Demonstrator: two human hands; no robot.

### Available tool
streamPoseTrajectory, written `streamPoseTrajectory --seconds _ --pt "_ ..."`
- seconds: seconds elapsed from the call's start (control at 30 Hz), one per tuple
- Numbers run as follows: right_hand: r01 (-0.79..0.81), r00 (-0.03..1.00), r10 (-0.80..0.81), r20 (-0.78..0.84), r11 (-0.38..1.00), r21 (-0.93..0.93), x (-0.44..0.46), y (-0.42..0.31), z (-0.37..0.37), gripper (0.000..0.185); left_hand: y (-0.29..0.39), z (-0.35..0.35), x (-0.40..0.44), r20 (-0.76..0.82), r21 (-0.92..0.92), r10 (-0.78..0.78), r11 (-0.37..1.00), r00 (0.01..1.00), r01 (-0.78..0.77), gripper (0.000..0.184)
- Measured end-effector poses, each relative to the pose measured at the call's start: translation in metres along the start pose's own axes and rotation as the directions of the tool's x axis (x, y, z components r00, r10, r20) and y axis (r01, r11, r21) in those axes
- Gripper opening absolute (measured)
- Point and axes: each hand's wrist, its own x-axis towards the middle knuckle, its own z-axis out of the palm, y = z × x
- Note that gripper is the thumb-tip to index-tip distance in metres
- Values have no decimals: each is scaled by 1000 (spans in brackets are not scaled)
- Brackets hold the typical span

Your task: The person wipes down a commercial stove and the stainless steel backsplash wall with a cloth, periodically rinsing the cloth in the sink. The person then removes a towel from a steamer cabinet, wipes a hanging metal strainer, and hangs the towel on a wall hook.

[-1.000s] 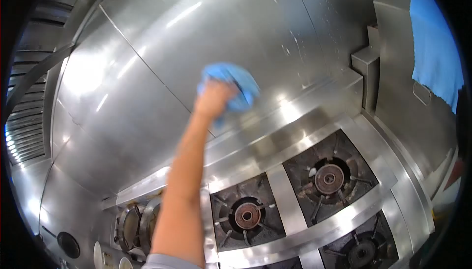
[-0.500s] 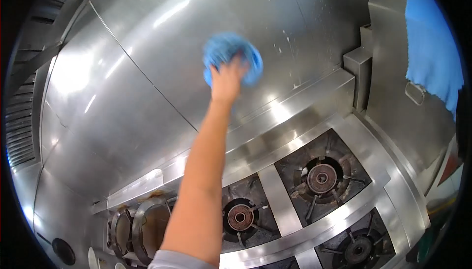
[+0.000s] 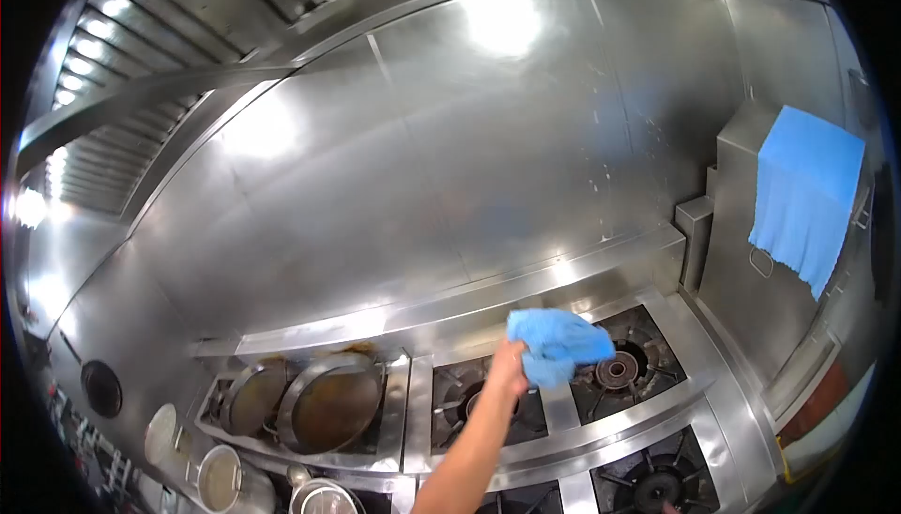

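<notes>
My left hand (image 3: 510,370) is closed on a bunched blue cloth (image 3: 560,345), holding it above the burners at the back of the stove. The cloth hides part of the back left burner (image 3: 474,405) and comes up to the edge of the back right burner (image 3: 616,369). Behind them rises a steel wall panel (image 3: 450,167) with whitish drip marks on its right side. At the bottom edge, over the front right burner (image 3: 657,488), a small skin-coloured tip shows, perhaps a finger of my right hand (image 3: 668,508); the rest is out of view.
Two large pans (image 3: 333,403) sit at the left of the stove. Metal pots (image 3: 221,481) stand at the lower left, near a dark pan (image 3: 100,388) against the wall. A second blue cloth (image 3: 809,195) hangs over a steel cabinet on the right. Hood filters (image 3: 150,153) slope overhead.
My left hand has come down off the wall panel with the blue cloth, moving right to above the burners. The view has shifted, now showing more of the hood and the pans.
</notes>
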Motion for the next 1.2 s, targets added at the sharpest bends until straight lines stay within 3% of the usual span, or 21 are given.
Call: streamPoseTrajectory --seconds 0.1,0.13,0.17,0.23,0.33,0.47,0.53,0.57,0.63,0.7,0.77,0.83,0.87,0.9,0.97,1.0,1.03,1.07,1.1,1.17,1.2 --pt "397 826 -438 -354 899 -186 70 -21 85 50 -32 24 -105 43 -246 -311 918 949 312 38" --pt "407 863 -424 -274 905 -122 72 -30 98 49 -44 34 -140 65 -198 -436 876 897 440 42" --pt "375 914 -373 -158 927 -20 68 -37 106 47 -66 38 -173 73 41 -350 937 934 348 52" --pt "239 966 -253 61 955 177 60 -51 122 45 -94 44 -228 236 205 -469 880 851 428 62" --pt "-39 957 -91 275 900 434 30 -62 130 43 -91 32 -281 369 255 -492 869 788 424 68" --pt "-266 925 6 380 723 637 -12 -69 125 43 -79 16 -346 224 236 -437 892 871 386 75" --pt "-272 932 4 362 668 693 -28 -68 117 44 -92 11 -376 135 346 -256 918 957 196 70" --pt "-244 942 -14 337 659 711 -36 -69 113 45 -100 11 -389 73 468 -153 878 986 102 69" --pt "-147 965 -59 257 689 710 -37 -59 105 44 -128 -1 -418 -194 554 -2 825 981 112 69" --pt "-47 977 -112 179 714 699 -36 -45 95 44 -140 -3 -445 -264 418 43 906 964 74 72" --pt "121 928 -276 250 857 500 -38 -22 92 40 -149 2 -478 -193 308 43 951 980 19 70" --pt "174 894 -270 358 945 278 -39 18 98 38 -164 7 -506 -83 -122 52 991 995 -62 64" --pt "269 861 -286 421 958 101 -61 2 109 38 -162 19 -509 -188 -277 -61 961 980 7 63" --pt "367 829 -289 479 927 -74 -81 -14 125 39 -170 23 -517 -175 -271 -69 962 982 19 63" --pt "361 750 -358 556 926 109 -91 5 144 51 -190 30 -534 -499 -289 -95 955 862 -62 34" --pt "361 759 -358 544 926 106 -87 8 137 51 -196 33 -533 -542 -295 -77 950 837 -104 49" --pt "551 727 -362 583 815 -181 -84 11 129 65 -199 35 -533 -536 -297 -88 951 840 -89 49" --pt "676 702 -341 625 594 -436 -84 12 119 79 -191 44 -532 -552 -375 -128 920 824 -109 50" --pt "666 714 -340 612 600 -443 -84 12 103 79 -181 55 -531 -565 -448 -168 885 808 -129 50" --pt "584 667 -118 736 696 -417 -81 3 61 90 -168 62 -524 -571 -478 -237 874 786 -83 44" --pt "443 721 40 692 741 -505 -83 -8 45 94 -176 44 -515 -514 -324 -85 940 854 -102 50"
